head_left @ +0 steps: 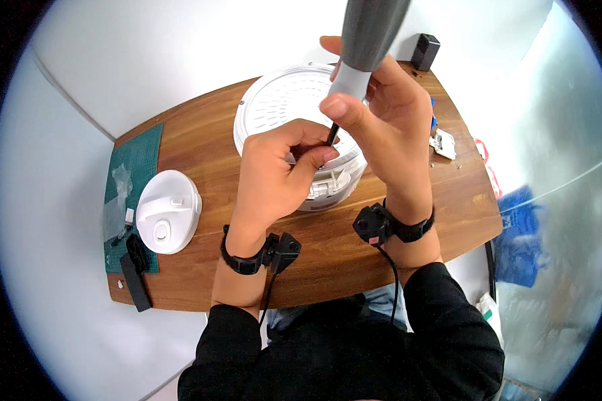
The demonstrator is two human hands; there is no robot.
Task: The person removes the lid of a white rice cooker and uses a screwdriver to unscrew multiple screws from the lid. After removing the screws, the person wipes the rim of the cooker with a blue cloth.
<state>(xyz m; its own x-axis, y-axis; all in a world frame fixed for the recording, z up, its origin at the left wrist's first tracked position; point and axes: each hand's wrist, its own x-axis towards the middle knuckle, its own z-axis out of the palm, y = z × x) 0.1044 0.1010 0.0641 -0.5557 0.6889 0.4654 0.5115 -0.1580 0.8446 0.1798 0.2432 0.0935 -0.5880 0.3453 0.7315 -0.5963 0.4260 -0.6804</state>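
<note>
White walls (160,53) back the wooden table (207,140), and from my remote seat I find the appliance (281,93) at its far middle, slotted face up. My right hand (398,127) holds the screwdriver (366,43) above its near edge, thumb and fingers wrapped about the pale grip. My left hand (274,167) has thumb and forefinger drawn together at the shank's lower end; whether they pinch it or something small, I cannot tell. I judge the work partway: a white cover (169,212) sits apart, partly on the green mat (144,150), and a white piece (445,144) lies right, near small bits (432,164). Any fastenings left are hidden. Farther off stands a black block (425,52).
</note>
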